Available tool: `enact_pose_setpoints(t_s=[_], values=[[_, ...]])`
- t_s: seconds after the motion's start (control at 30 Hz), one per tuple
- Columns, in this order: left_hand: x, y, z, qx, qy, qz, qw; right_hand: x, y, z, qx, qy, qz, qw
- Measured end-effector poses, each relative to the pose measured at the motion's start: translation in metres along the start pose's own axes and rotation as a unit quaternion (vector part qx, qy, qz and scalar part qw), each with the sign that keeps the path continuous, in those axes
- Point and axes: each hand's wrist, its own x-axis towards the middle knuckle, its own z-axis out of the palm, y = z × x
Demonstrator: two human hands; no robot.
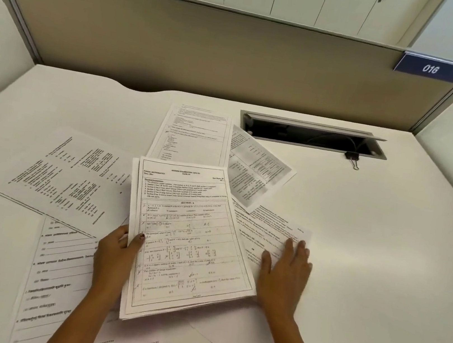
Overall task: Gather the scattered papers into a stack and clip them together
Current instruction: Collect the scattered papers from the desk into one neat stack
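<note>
Papers [188, 239] gathered into a partial stack are pinched at their left edge by the left hand [116, 254], thumb on top and fingers hidden beneath, over a white desk [383, 253]. The right hand [285, 274] lies flat, fingers straight and close together, on a loose sheet [269, 230] beside the stack. More sheets [71, 177] lie left of and beyond the fingertips. A black binder clip [352, 157] rests well beyond the right fingers, by a cable slot [313, 135].

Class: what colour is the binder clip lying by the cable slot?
The binder clip is black, with metal wire handles; the head view shows it best.
</note>
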Motion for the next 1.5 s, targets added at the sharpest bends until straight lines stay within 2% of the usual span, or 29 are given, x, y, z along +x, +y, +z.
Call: enact_pose_setpoints(t_s=[0.1,0.17,0.3,0.4,0.47,0.57,0.63,0.73,0.8,0.9,1.03,1.1,1.23,1.33,1.5], values=[[-0.001,-0.002,0.0,-0.012,-0.026,-0.019,0.999,0.018,0.01,-0.007,0.01,-0.053,-0.074,0.996],[-0.003,-0.001,0.004,-0.012,-0.046,-0.028,0.998,0.028,0.012,-0.016,0.072,-0.078,-0.086,0.991],[-0.007,0.003,0.021,0.028,-0.086,-0.038,0.995,0.021,0.002,-0.043,0.251,-0.056,-0.015,0.966],[-0.018,0.011,0.039,0.019,-0.101,-0.027,0.994,0.009,-0.009,-0.057,0.332,-0.103,0.042,0.937],[-0.026,0.015,0.054,0.029,-0.1,-0.011,0.995,0.004,-0.01,-0.056,0.285,-0.09,0.062,0.952],[-0.039,0.018,0.075,0.046,-0.101,0.011,0.994,0.004,-0.006,-0.053,0.081,-0.016,0.105,0.991],[-0.045,0.022,0.087,0.086,-0.101,0.045,0.99,0.002,-0.006,-0.055,0.014,-0.035,0.157,0.987],[-0.049,0.023,0.102,0.219,-0.084,0.101,0.967,-0.004,-0.011,-0.061,0.025,-0.062,0.198,0.978],[-0.054,0.023,0.108,0.279,-0.079,0.119,0.949,-0.007,-0.012,-0.063,0.043,-0.06,0.186,0.98],[-0.062,0.026,0.112,0.303,-0.098,0.14,0.937,-0.007,-0.012,-0.065,0.076,-0.076,0.167,0.98],[-0.063,0.028,0.114,0.266,-0.118,0.126,0.948,-0.011,-0.015,-0.072,0.128,-0.098,0.165,0.973],[-0.061,0.027,0.112,0.243,-0.13,0.119,0.954,-0.015,-0.017,-0.079,0.118,-0.071,0.143,0.98],[-0.056,0.026,0.107,0.198,-0.136,0.109,0.965,-0.021,-0.025,-0.1,0.092,0.047,0.054,0.993],[-0.053,0.024,0.105,0.175,-0.123,0.107,0.971,-0.023,-0.036,-0.117,0.109,0.102,0.003,0.989],[-0.05,0.023,0.103,0.143,-0.105,0.107,0.978,-0.024,-0.046,-0.144,0.08,0.202,-0.031,0.976]])
